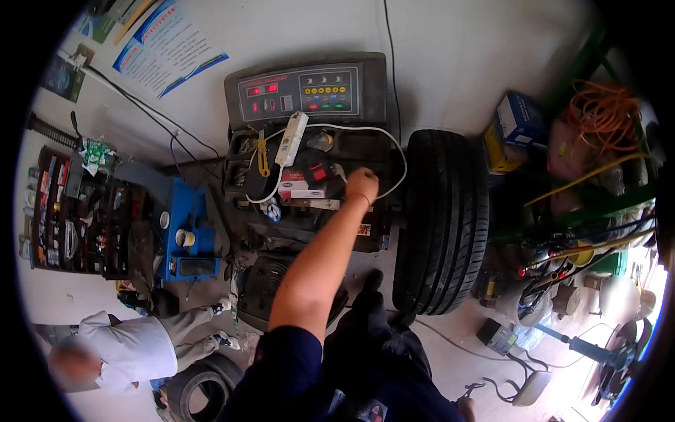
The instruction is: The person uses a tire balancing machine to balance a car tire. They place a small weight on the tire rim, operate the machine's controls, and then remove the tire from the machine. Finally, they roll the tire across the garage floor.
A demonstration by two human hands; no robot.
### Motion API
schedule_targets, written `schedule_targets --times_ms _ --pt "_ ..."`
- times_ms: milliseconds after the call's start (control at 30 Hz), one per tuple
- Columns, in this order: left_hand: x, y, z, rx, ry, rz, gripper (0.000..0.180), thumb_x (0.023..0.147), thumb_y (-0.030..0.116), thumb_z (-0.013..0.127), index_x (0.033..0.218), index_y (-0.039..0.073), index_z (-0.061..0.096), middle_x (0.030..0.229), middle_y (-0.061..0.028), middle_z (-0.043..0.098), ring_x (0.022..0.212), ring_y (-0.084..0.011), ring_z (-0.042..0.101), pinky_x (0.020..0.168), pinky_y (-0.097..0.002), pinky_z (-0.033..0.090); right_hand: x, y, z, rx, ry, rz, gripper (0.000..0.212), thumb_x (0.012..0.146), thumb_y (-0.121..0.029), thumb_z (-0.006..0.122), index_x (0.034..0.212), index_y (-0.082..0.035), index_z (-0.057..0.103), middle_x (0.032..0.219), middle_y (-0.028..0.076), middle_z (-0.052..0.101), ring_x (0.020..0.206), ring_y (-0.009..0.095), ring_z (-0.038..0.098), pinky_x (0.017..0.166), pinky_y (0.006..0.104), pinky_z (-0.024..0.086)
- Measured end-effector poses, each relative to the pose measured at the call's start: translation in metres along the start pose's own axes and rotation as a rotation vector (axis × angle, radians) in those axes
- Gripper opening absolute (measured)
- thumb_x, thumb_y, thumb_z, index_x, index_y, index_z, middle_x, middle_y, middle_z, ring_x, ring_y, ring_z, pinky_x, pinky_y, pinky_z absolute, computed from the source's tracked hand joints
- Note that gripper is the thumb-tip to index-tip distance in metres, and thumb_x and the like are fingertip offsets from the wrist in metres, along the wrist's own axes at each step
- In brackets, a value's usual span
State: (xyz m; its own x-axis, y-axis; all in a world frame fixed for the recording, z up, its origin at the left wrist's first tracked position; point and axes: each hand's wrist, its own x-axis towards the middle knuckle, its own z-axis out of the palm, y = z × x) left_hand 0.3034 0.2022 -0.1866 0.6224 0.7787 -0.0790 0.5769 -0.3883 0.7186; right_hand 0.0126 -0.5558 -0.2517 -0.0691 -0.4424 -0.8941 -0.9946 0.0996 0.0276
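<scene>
My left hand (362, 184) reaches forward over the tool tray (351, 148) of a wheel balancer, with its fingers curled closed. Whatever they hold, if anything, is too small to make out. A white cable (402, 151) loops around the hand from a white power strip (290, 139) lying across the tray. Left of the hand are a red-and-white box (302, 186) and a yellow utility knife (263, 156). A large black tyre (446, 221) stands upright just to the right. My right hand (465, 406) hangs low at the bottom edge, its fingers mostly hidden.
Behind the tray rises the balancer's control panel (302, 93) with red lit displays. A person in a light shirt (137, 348) is at the lower left, beside tyres (200, 394). A green shelf (562, 235) with boxes and an orange hose (603, 109) borders the right.
</scene>
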Motion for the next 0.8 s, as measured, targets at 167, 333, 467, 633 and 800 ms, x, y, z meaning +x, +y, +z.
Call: schedule_targets --times_ms 167,333,467,633,800 --pt "0.097 0.044 -0.040 0.477 -0.006 0.219 0.034 0.082 0.021 0.059 0.113 0.006 0.060 0.137 -0.0202 0.048 0.113 -0.0375 0.057 0.094 -0.0460 0.047 -0.017 0.087 0.032 -0.251 0.019 -0.294 0.018 0.082 -0.014 0.056 0.090 0.002 0.060 0.070 0.015 0.064 0.064 0.026 0.064 0.056 0.0413 0.052" --pt "0.150 0.048 -0.042 0.522 -0.136 0.307 0.044 0.083 0.016 0.057 0.124 0.000 0.051 0.153 -0.0208 0.029 0.116 -0.0391 0.057 0.095 -0.0472 0.049 -0.042 0.145 0.079 -0.456 0.164 -0.566 0.019 0.077 -0.013 0.059 0.088 0.002 0.061 0.070 0.013 0.064 0.063 0.024 0.063 0.057 0.0390 0.051" --pt "0.140 0.048 -0.038 0.506 -0.196 0.249 0.044 0.081 0.022 0.058 0.119 0.001 0.054 0.156 -0.0211 0.021 0.114 -0.0419 0.057 0.096 -0.0475 0.048 -0.117 0.130 0.136 -0.378 0.166 -0.597 0.022 0.070 -0.015 0.058 0.083 0.001 0.064 0.069 0.010 0.064 0.059 0.021 0.059 0.058 0.0367 0.048" --pt "0.160 0.027 -0.042 0.460 -0.249 0.329 0.038 0.083 0.026 0.056 0.107 -0.002 0.063 0.153 -0.0281 0.021 0.113 -0.0409 0.058 0.097 -0.0447 0.047 -0.223 0.074 0.175 -0.326 0.123 -0.409 0.019 0.083 -0.010 0.051 0.100 -0.004 0.054 0.070 0.012 0.063 0.054 0.023 0.064 0.043 0.0369 0.051" --pt "0.152 0.053 -0.061 0.284 -0.054 0.405 0.032 0.082 0.016 0.059 0.112 0.004 0.057 0.130 -0.0209 0.051 0.110 -0.0371 0.058 0.090 -0.0459 0.049 -0.202 0.078 0.164 -0.138 0.055 -0.367 0.019 0.085 -0.007 0.050 0.103 -0.003 0.048 0.072 0.013 0.062 0.055 0.025 0.064 0.046 0.0395 0.052"
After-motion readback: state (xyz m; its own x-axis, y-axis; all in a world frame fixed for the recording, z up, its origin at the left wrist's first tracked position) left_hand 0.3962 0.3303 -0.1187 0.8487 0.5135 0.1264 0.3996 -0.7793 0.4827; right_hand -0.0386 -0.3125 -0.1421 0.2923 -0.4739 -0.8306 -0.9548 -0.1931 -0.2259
